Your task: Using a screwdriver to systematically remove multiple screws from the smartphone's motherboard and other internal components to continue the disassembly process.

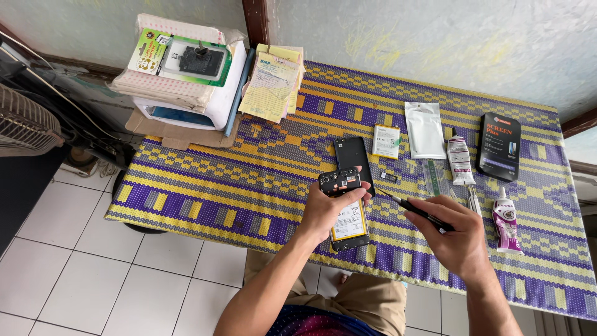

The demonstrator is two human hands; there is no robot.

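Patterned mat (249,186) bears two glue tubes (460,160); left fingers (354,198) grip one opened phone (348,211), right fingers (435,208) pinch one screwdriver (404,204).

Upper left of frame: green-edged blister card (180,57) with a dark item inside, lying on a stack. Beside it, yellow paper slips (272,84). Upper centre: small white-and-yellow labelled pack (386,141), then a white pouch (425,129). Upper right: black box (499,146) with red lettering. Two white labelled tubes (460,160) (505,219), right.
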